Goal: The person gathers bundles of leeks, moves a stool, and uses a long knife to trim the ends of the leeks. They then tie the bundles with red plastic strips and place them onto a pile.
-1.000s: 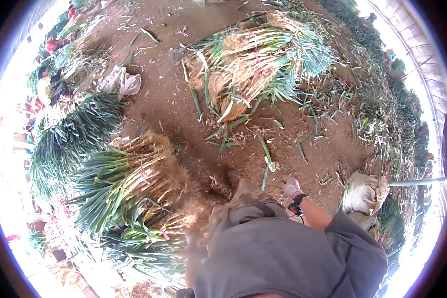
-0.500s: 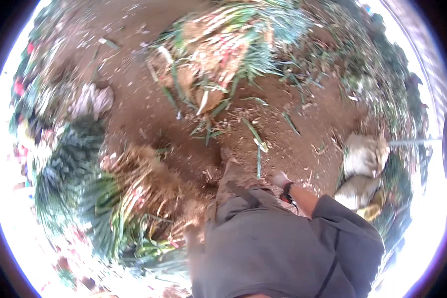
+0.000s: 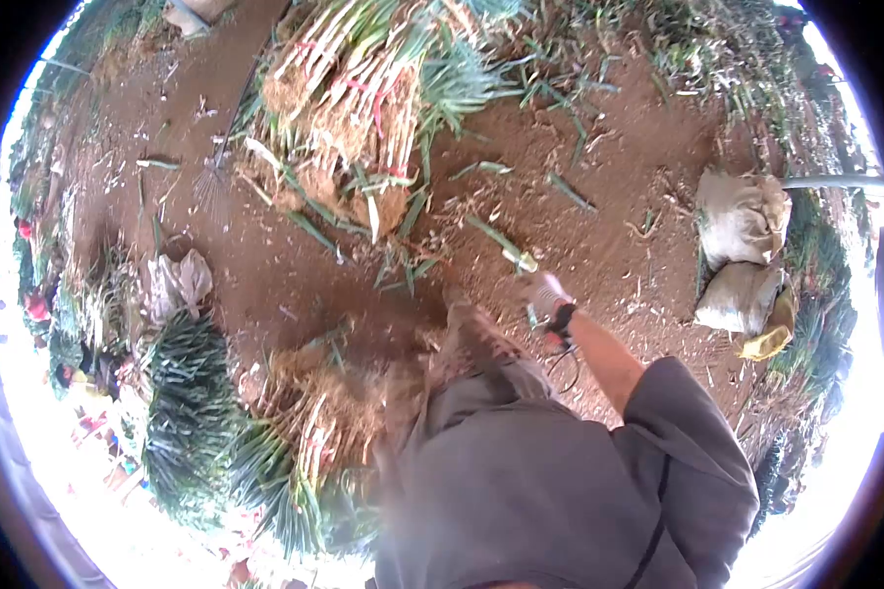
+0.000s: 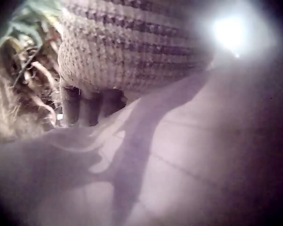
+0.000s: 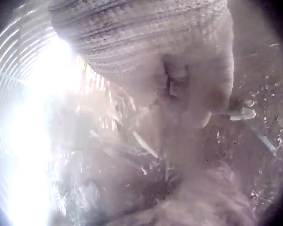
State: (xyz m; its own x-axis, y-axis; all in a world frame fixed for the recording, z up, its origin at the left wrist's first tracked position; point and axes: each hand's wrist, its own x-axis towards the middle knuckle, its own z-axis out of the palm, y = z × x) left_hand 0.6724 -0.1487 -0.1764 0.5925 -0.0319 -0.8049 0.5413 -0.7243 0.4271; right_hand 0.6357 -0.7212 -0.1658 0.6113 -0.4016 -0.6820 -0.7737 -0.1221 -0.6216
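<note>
My right hand [image 3: 542, 292], in a knitted glove with bare fingertips, hangs in front of my trousers, over the soil. Its fingers are loosely bent, with nothing in them; the right wrist view shows the glove [image 5: 151, 42] and blurred fingers above the ground. My left hand [image 4: 99, 61] is low at my left side, its bare fingers pointing down from a striped knitted glove. A pale surface covers part of those fingers. Roots and stalks of a spring onion pile [image 3: 329, 412] lie close beside that hand. A cut green leaf [image 3: 501, 243] lies just beyond my right hand.
Ahead lies a larger heap of spring onions [image 3: 354, 88] tied with red bands. Filled sacks [image 3: 744, 216] stand at the right, by a metal pole [image 3: 835, 182]. A pale crumpled bag [image 3: 179, 285] is at the left. Leaf scraps litter the bare soil.
My view has turned to the right: the onion heaps have shifted left, and the sacks sit higher. My right hand has swung forward. Both arms stay beside my body.
</note>
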